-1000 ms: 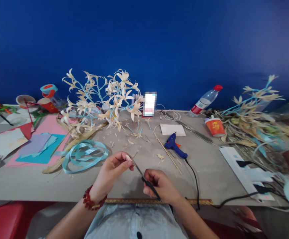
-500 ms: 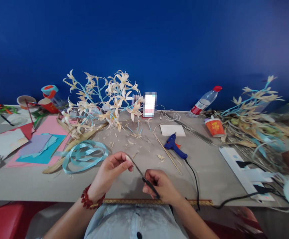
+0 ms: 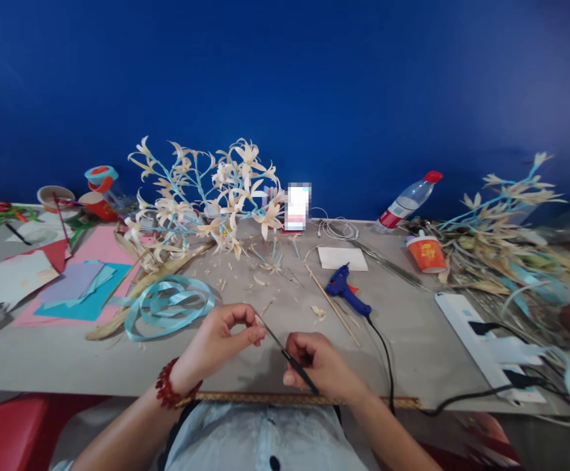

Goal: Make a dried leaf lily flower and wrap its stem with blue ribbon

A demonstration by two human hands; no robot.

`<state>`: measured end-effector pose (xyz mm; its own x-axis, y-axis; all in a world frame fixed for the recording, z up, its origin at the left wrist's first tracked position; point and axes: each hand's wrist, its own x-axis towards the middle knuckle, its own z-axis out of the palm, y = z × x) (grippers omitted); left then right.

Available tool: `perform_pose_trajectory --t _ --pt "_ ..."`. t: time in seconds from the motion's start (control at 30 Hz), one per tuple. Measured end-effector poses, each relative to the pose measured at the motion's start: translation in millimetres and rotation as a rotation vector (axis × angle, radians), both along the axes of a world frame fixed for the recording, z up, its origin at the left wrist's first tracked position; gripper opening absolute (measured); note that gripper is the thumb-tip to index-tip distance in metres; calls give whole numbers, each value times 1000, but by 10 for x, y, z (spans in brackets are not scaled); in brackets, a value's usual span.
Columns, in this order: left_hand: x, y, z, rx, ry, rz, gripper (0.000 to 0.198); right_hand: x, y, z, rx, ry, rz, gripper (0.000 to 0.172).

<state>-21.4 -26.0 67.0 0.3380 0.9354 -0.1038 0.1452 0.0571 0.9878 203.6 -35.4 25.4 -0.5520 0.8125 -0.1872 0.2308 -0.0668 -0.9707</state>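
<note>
My right hand (image 3: 319,366) grips black-handled scissors (image 3: 299,369) over the table's front edge. Their thin blades point up and left to the fingertips of my left hand (image 3: 229,337). Thumb and forefinger of that hand are pinched together on a small pale piece of husk (image 3: 259,321), mostly hidden by the fingers and the blade tips. A red bead bracelet circles my left wrist. Beyond my hands, pale husk flowers (image 3: 233,203) stand on light-blue stems. Looped light-blue ribbon (image 3: 170,307) lies left of my left hand.
A blue glue gun (image 3: 348,291) with a trailing black cord lies beside thin sticks. A power strip (image 3: 486,347), an orange cup (image 3: 426,254) and a tilted bottle (image 3: 407,203) are on the right. Coloured paper (image 3: 82,294) lies at left; husk scraps litter the middle.
My left fingertips have shifted slightly down and right, and the pale piece shows less. The scissors have turned a little, with their handles seen more edge-on. The whole view has shifted slightly.
</note>
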Motion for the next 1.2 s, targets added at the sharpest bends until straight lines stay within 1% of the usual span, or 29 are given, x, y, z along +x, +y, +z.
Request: perform_pose_trajectory --t 0.13,0.47,0.73,0.83,0.87,0.93,1.0,1.07,1.13,1.2 --pt "5 12 -7 8 3 -7 22 -3 -3 -2 12 -17 -7 57" --pt "-1 39 4 28 59 -29 22 11 1 -42 -25 -14 -15 60" --pt "-23 40 20 -22 25 -46 19 11 28 -50 -75 -2 -13 59" --pt "-28 33 -2 -67 -52 -40 20 52 30 -71 -84 -45 -31 56" --pt "-26 27 -14 -91 -91 -31 20 79 28 -78 -57 -98 -44 55" --pt "-17 13 -38 -133 -169 -13 19 151 17 -90 67 -293 -77 49" --pt "-3 -4 -64 -151 -225 9 18 239 -9 -103 232 -549 -99 39" --pt "17 -20 -90 -150 -262 35 18 324 -45 -119 353 -764 -104 27" --pt "44 -31 -118 -152 -294 53 18 389 -83 -140 430 -910 -106 20" --pt "79 -34 -143 -159 -318 68 17 428 -109 -158 485 -1018 -110 20"
